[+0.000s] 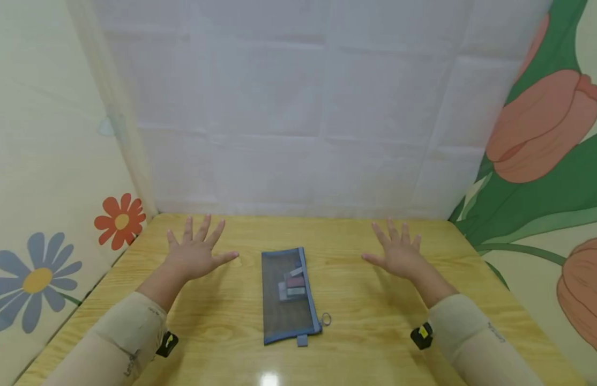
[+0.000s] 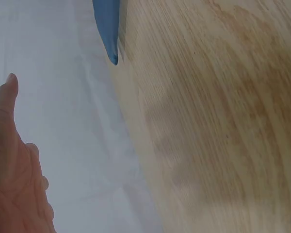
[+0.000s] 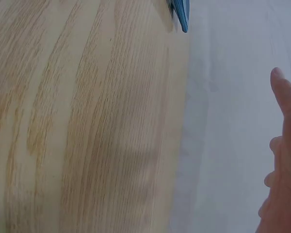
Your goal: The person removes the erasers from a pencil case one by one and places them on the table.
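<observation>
Cream sleeves (image 1: 115, 340) with dark lettering (image 1: 131, 363), black yellow-marked wrist cameras (image 1: 421, 336).

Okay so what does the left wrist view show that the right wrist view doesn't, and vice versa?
Only the left wrist view shows the left hand, its thumb stretched out. Only the right wrist view shows the right hand. Both share a tip of the blue-edged pouch, the wood-grain table and the white backdrop.

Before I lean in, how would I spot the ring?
On the wooden table, between the left hand and right hand, lies a blue-edged mesh pouch. The ring sticks out at its near right corner. Unlike the square blue tab nearby, it is round with an open middle.
</observation>
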The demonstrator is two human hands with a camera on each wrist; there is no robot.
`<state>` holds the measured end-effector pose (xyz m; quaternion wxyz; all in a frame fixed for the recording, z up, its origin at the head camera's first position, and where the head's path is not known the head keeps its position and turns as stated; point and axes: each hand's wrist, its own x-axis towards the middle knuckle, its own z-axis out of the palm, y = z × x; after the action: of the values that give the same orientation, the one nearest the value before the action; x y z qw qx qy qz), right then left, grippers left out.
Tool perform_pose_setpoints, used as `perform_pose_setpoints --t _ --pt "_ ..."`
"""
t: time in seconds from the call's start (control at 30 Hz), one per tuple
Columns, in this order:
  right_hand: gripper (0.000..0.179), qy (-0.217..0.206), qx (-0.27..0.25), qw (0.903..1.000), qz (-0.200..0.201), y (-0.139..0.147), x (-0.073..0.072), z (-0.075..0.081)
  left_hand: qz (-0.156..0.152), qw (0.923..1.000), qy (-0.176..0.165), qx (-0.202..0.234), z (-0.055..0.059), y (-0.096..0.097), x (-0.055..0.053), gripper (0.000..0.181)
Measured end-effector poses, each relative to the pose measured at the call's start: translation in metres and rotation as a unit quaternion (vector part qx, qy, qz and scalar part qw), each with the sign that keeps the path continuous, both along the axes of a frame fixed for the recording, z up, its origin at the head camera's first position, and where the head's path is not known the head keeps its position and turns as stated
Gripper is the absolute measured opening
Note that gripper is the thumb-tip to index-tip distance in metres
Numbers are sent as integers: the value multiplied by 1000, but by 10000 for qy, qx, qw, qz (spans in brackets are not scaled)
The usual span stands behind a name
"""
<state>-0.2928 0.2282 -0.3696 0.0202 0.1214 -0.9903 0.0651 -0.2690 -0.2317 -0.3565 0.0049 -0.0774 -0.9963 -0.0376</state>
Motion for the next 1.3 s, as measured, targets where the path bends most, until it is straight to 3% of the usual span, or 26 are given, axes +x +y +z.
perform_pose_setpoints --t 0.27,0.87,1.3 --pt "98 -9 9 10000 25 -1 -3 2 9 10000 -70 -44 -4 -1 -2 95" --pt "92 68 223 9996 180 -9 -3 -4 -59 10000 -41 -39 -8 10 -6 94" --pt "90 81 -3 9996 278 -13 -5 -7 -148 9997 -169 11 -9 24 -6 95"
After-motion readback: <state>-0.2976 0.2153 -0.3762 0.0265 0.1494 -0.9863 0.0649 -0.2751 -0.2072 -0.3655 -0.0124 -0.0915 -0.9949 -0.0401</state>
